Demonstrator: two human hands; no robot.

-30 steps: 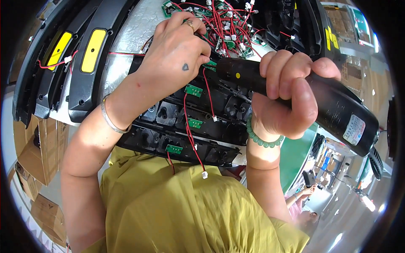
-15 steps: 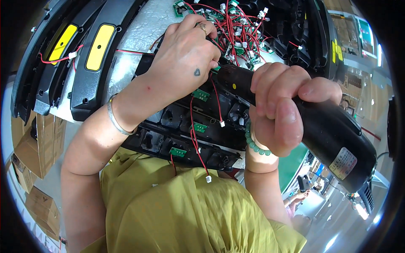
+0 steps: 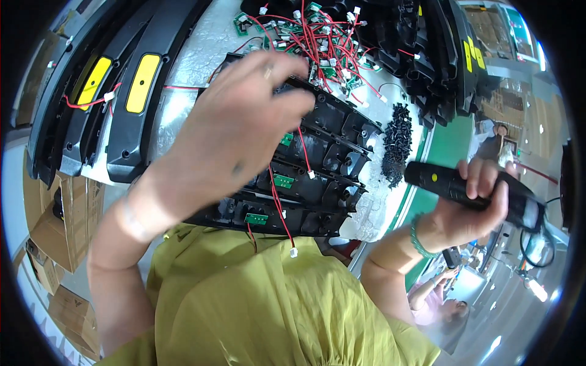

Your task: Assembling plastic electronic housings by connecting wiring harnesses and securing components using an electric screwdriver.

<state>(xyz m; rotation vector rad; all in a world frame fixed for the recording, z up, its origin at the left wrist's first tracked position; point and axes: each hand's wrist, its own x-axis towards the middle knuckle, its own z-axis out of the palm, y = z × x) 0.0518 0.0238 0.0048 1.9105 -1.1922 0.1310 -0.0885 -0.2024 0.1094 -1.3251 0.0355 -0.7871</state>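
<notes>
My left hand (image 3: 238, 131), blurred by motion, hangs over the black plastic housings (image 3: 323, 174) lying in rows before me. A gap shows between its thumb and forefinger, with nothing visible there. My right hand (image 3: 482, 195) is wrapped round a black corded electric screwdriver (image 3: 445, 182), out to the right beyond the housings. Small green circuit boards (image 3: 283, 180) sit in the housings, with red and black wires ending in white plugs (image 3: 293, 252). My left hand hides part of the upper rows.
Loose circuit boards with tangled red wires (image 3: 317, 43) lie at the far middle. A heap of small black pieces (image 3: 398, 143) is right of the housings. Long black covers with yellow labels (image 3: 142, 83) stand at left, more black parts (image 3: 445, 61) at far right. Cardboard boxes (image 3: 58, 226) stand lower left.
My right hand has carried the screwdriver away from the housings, to the right and lower. My left hand has drawn back slightly, and its thumb and forefinger have parted.
</notes>
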